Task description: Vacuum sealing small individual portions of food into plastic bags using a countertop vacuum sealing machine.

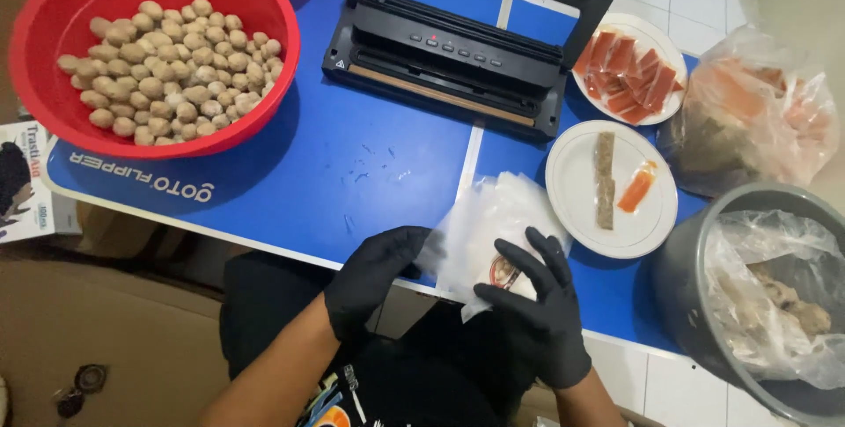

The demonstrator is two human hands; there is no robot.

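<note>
Both my hands wear black gloves at the near edge of a blue table (352,163). My left hand (374,273) pinches the left edge of a stack of clear plastic pouches (493,216). My right hand (532,304) lies spread on the lower right of the same stack, fingers apart, pressing it. A round printed label shows through the pouch between my right fingers.
A red basin (53,57) of several brown meatballs sits far left. A black vacuum sealer (444,53) with raised lid stands at the back. Two white plates (576,189) (664,44) hold orange sachets and a brown stick. A clear bag (757,119) and grey bucket (682,268) stand right.
</note>
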